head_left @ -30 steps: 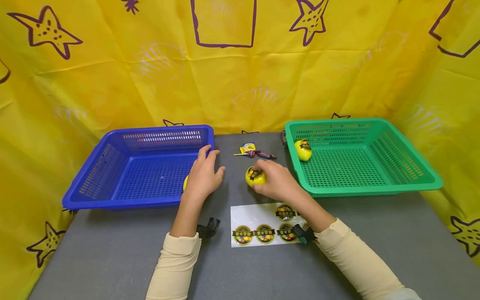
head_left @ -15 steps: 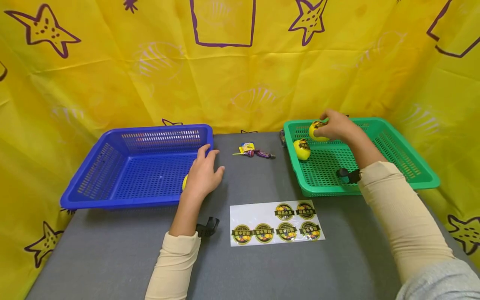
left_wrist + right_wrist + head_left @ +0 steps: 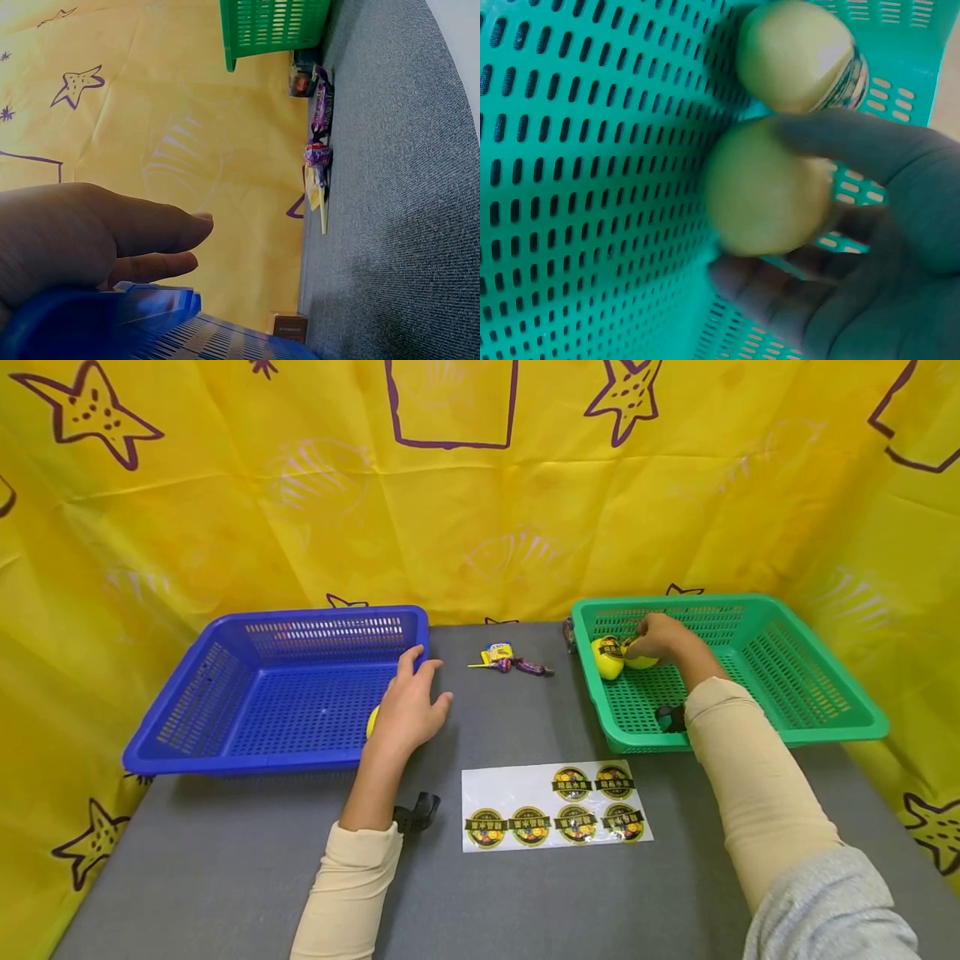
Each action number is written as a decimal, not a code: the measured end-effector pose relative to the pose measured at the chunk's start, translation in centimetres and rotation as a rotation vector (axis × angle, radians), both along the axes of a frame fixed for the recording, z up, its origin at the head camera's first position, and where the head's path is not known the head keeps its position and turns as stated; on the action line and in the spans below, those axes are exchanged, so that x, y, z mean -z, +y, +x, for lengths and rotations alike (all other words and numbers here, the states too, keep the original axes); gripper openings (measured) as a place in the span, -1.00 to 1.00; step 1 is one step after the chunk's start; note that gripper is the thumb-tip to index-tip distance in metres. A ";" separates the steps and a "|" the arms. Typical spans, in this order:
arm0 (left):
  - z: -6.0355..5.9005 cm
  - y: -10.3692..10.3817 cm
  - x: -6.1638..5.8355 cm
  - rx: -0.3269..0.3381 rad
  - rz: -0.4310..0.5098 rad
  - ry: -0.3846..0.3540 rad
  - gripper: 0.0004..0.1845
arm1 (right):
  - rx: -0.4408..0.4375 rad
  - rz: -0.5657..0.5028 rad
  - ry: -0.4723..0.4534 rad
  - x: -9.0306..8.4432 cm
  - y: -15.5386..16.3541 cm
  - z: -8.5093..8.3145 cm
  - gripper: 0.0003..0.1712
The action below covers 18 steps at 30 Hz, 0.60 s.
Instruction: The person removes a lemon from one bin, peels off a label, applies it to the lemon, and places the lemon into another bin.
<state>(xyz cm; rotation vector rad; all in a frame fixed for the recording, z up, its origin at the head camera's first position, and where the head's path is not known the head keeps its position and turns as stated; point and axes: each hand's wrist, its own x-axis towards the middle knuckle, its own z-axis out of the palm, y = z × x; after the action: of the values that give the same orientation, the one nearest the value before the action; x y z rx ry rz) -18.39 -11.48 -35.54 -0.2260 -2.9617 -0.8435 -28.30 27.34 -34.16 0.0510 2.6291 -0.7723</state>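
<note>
My right hand (image 3: 663, 643) reaches into the green basket (image 3: 720, 745) and holds a yellow round fruit (image 3: 761, 191) between thumb and fingers, low near the basket floor. Beside it, close or touching, sits another yellow fruit (image 3: 607, 658) with a black and gold sticker. My left hand (image 3: 408, 706) lies over the right rim of the blue basket (image 3: 247, 767), fingers and thumb loosely extended. Partly hidden behind that hand, a yellow fruit (image 3: 371, 722) shows inside the blue basket. In the left wrist view the thumb (image 3: 165, 225) is apart from the fingers.
A sheet of round stickers (image 3: 555, 806) lies on the grey table (image 3: 525, 902) in front. Behind it are a lollipop (image 3: 501, 666), a purple-wrapped candy (image 3: 531, 667) and a yellow-blue packet (image 3: 497, 652). A yellow patterned cloth (image 3: 465, 527) hangs behind.
My right hand has carried the yellow fruit from the table's middle over into the green basket, then lowered it beside the other one. The left hand has stayed put.
</note>
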 end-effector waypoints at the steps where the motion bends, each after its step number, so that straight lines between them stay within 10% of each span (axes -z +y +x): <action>1: 0.0 0.0 0.0 -0.001 0.002 -0.004 -0.44 | -0.011 0.033 -0.010 -0.1 0.0 0.0 -0.27; 6: 0.1 0.2 -0.1 0.001 0.006 -0.022 -0.43 | -0.019 0.121 -0.080 -0.3 0.0 0.2 -0.44; 18: 0.1 0.2 -0.2 -0.003 0.004 -0.026 -0.43 | -0.030 0.200 0.095 0.2 -0.3 0.2 -0.17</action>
<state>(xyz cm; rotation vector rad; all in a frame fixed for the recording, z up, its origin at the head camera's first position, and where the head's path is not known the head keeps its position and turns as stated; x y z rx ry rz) -18.25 -11.33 -35.36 -0.2114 -2.9833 -0.8589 -28.09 27.07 -34.39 0.0313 2.7827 -0.5108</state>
